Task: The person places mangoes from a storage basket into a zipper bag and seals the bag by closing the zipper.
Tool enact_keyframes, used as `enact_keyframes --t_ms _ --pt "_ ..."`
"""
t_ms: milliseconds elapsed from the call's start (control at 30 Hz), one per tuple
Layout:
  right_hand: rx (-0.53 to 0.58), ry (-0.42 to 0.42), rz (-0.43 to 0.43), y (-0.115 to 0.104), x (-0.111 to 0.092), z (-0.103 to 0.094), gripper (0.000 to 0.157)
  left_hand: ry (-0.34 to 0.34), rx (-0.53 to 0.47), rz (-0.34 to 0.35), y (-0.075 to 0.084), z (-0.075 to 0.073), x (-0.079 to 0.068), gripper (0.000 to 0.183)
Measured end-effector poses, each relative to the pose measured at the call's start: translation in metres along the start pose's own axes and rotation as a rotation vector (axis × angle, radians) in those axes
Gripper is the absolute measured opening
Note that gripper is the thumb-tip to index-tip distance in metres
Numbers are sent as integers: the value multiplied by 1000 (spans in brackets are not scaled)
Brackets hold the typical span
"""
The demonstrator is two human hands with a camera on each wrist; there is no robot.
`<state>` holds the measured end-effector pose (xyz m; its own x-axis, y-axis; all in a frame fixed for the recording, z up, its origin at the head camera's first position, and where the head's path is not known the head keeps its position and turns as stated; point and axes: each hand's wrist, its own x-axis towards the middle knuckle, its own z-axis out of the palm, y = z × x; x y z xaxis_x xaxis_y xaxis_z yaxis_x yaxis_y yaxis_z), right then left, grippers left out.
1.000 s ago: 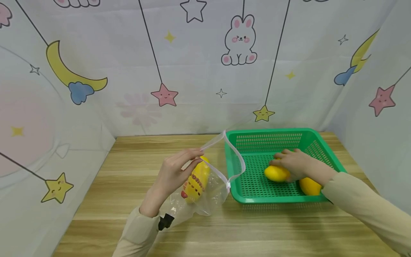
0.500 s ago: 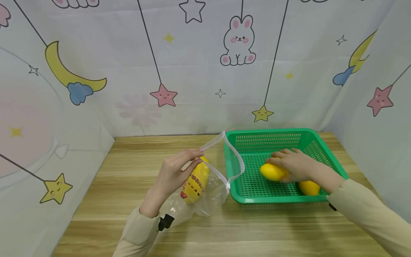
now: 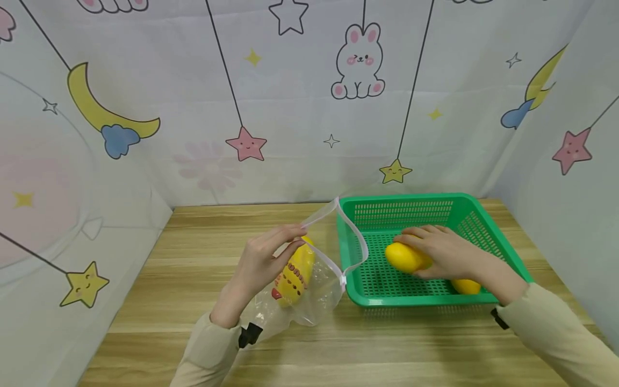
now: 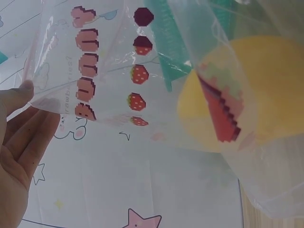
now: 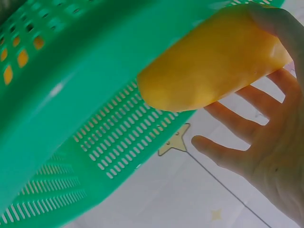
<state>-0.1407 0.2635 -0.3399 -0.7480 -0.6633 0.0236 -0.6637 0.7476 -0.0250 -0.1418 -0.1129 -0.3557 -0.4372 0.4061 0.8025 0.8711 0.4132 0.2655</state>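
Note:
My left hand (image 3: 268,260) pinches the rim of a clear slider zip bag (image 3: 319,293), its mouth spread wide. Red lettering and strawberry pictures are printed on the bag, seen large in the left wrist view. Inside lies a long yellow fruit (image 3: 302,263), blurred by the plastic. My right hand (image 3: 447,252) grips a smooth yellow mango (image 3: 403,258) between thumb and fingers, over the green basket (image 3: 355,295). In the right wrist view the mango (image 5: 204,61) appears above the basket's rim, its far end covered by the thumb. Another yellow mango (image 3: 466,286) sits under my right wrist.
The basket stands at the right of the wooden table (image 3: 309,355), its left wall right beside the bag's mouth. A printed white curtain (image 3: 290,97) rises behind the table and along both sides.
My right hand has moved left with the mango in its grip, toward the bag's mouth. My left hand and the bag have stayed in place.

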Motion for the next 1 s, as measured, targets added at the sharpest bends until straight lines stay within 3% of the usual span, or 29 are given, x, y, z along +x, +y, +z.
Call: enact_keyframes --t_ms 600,800,1000 --pt "49 167 2 -21 -2 -20 76 -26 -8 -21 3 0 1 37" --pt "46 270 -56 -24 0 -23 79 -16 1 -3 2 1 1 20" --pt "74 344 -72 -32 2 -28 80 -18 6 -5 2 2 2 30"
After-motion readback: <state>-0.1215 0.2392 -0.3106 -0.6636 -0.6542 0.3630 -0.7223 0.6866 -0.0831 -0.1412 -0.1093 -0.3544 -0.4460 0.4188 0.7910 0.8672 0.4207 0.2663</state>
